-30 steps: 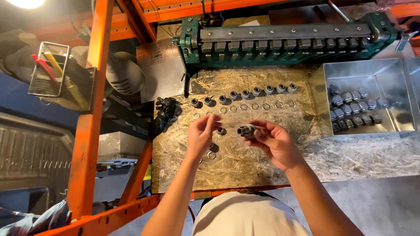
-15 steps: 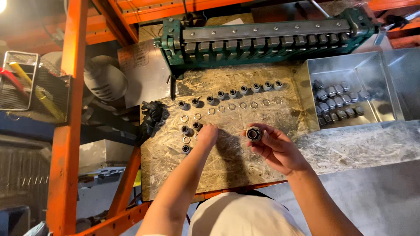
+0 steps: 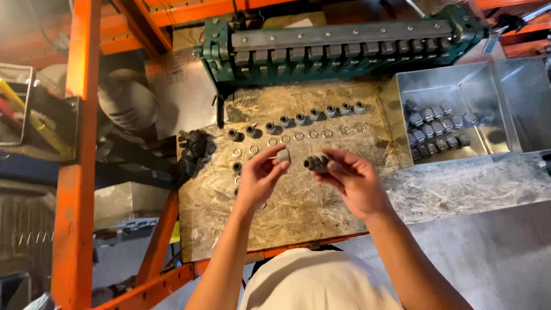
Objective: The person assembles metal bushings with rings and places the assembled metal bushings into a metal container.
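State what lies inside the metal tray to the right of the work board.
The metal tray holds rows of small grey fittings in its near left part; the rest shows bare metal. Anything beneath them is hidden.

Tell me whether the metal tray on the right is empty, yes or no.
No: the metal tray holds rows of small grey fittings laid along its floor.

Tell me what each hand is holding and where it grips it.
The left hand pinches a small grey metal sleeve by its end, between the fingertips. The right hand holds a dark cylindrical fitting around its body.
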